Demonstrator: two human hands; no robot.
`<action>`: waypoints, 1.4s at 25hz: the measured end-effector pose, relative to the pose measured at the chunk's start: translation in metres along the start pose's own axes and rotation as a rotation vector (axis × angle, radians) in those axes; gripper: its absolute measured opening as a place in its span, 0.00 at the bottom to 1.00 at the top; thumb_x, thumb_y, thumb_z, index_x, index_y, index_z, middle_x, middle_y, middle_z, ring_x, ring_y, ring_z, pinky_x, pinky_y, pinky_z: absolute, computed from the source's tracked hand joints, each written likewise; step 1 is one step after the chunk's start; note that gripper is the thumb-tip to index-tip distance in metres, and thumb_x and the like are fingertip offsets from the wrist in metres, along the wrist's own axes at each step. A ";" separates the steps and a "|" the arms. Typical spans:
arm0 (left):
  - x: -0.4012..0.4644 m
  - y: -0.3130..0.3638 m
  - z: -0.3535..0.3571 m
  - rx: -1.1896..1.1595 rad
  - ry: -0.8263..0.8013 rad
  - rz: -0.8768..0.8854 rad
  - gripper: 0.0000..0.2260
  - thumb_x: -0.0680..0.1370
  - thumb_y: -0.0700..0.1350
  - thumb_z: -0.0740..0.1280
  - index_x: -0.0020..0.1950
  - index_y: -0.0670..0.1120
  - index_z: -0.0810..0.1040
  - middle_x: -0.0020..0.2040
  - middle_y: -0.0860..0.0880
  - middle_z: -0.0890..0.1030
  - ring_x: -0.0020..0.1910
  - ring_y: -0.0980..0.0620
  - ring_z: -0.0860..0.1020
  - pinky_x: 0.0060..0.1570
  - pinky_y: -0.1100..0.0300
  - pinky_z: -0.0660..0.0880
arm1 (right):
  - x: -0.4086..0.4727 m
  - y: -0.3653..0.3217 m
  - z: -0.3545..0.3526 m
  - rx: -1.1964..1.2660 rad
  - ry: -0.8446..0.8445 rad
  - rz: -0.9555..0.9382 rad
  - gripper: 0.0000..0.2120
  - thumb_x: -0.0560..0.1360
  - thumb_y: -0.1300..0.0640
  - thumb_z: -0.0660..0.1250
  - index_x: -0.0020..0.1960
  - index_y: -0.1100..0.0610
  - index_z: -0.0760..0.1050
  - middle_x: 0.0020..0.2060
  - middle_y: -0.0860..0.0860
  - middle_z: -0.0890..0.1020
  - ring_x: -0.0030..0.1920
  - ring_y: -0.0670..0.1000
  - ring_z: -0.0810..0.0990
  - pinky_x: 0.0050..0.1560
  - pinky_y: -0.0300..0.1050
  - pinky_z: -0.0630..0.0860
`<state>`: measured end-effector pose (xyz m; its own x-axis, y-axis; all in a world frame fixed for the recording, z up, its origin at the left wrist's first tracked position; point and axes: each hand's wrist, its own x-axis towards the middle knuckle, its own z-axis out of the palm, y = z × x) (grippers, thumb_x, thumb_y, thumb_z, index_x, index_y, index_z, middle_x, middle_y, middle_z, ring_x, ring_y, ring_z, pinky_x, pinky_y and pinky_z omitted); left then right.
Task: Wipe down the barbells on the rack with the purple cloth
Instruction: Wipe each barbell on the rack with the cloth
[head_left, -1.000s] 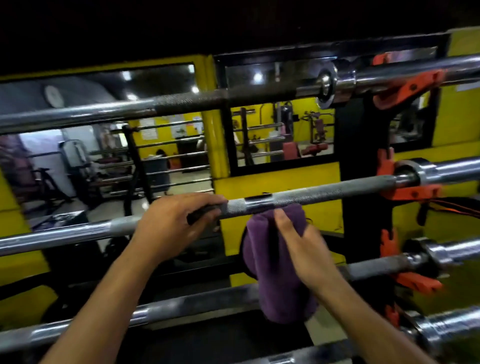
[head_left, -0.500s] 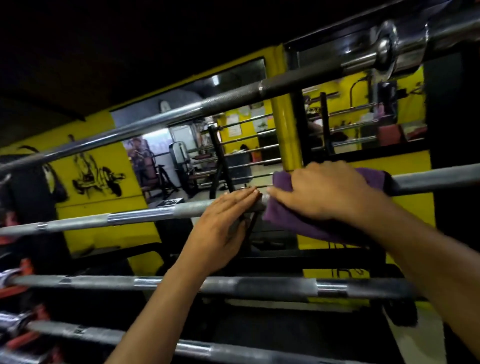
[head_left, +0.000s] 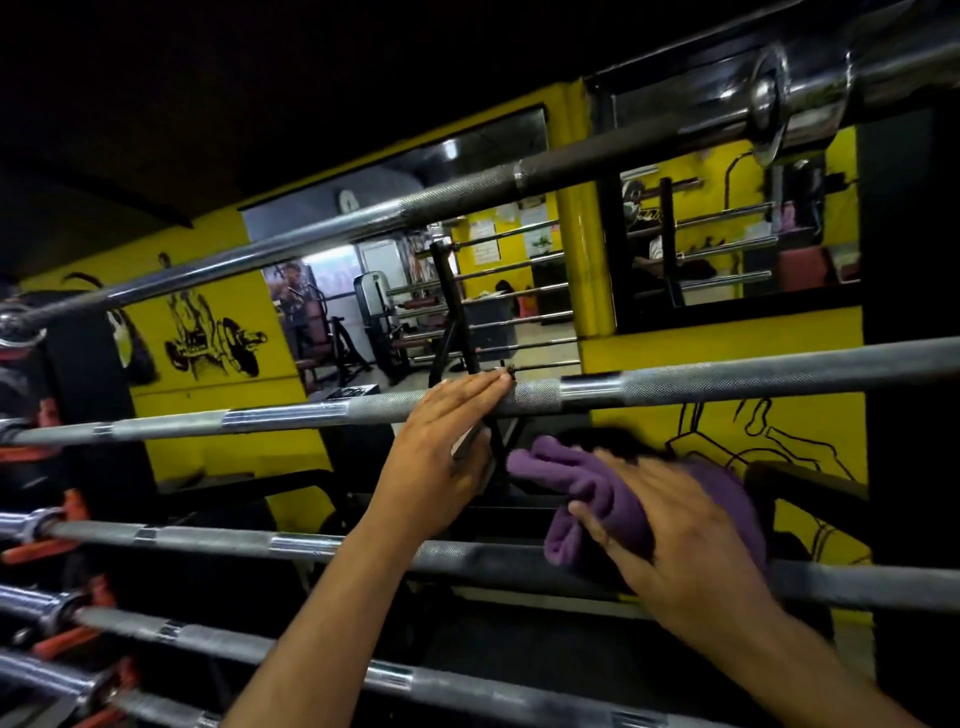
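Down from the middle bar (head_left: 727, 382) has come the purple cloth (head_left: 613, 499), now bunched in the right hand (head_left: 675, 540) at lower right of centre, just above the next bar (head_left: 467, 558). That hand's fingers curl around the cloth, blurred. Flat and straight-fingered, the left hand (head_left: 441, 462) touches the middle bar at frame centre.

The right hand (head_left: 685, 551) and the purple cloth (head_left: 618, 499) at lower right are motion-blurred, and the hand covers much of the cloth. Every barbell runs past the frame edges. The third barbell (head_left: 467, 558) passes behind both forearms and the cloth.
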<state>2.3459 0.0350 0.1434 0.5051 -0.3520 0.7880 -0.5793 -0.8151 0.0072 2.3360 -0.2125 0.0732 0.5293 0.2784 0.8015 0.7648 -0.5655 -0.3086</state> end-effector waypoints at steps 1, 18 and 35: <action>0.000 0.001 0.000 -0.001 0.010 -0.011 0.24 0.78 0.34 0.66 0.74 0.46 0.72 0.73 0.53 0.73 0.73 0.55 0.69 0.70 0.44 0.68 | -0.004 -0.011 0.003 0.241 0.010 0.238 0.29 0.74 0.28 0.60 0.53 0.52 0.81 0.46 0.41 0.86 0.49 0.41 0.80 0.50 0.36 0.75; 0.003 -0.061 -0.080 0.241 0.047 -0.465 0.21 0.84 0.54 0.58 0.77 0.50 0.68 0.79 0.53 0.59 0.79 0.54 0.57 0.78 0.49 0.48 | 0.105 -0.058 -0.051 -0.201 0.197 -0.414 0.29 0.78 0.42 0.59 0.73 0.58 0.67 0.69 0.55 0.73 0.67 0.58 0.71 0.69 0.59 0.65; -0.057 -0.147 -0.085 0.232 0.057 -0.779 0.29 0.84 0.57 0.45 0.82 0.45 0.55 0.82 0.48 0.54 0.80 0.53 0.49 0.79 0.48 0.44 | 0.206 -0.143 0.098 -0.472 -0.590 -0.390 0.22 0.82 0.43 0.55 0.68 0.55 0.73 0.65 0.54 0.79 0.62 0.58 0.78 0.51 0.53 0.72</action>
<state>2.3478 0.2141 0.1498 0.6718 0.3738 0.6395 0.0749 -0.8932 0.4434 2.3717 0.0021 0.2319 0.4651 0.8054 0.3676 0.7678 -0.5736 0.2853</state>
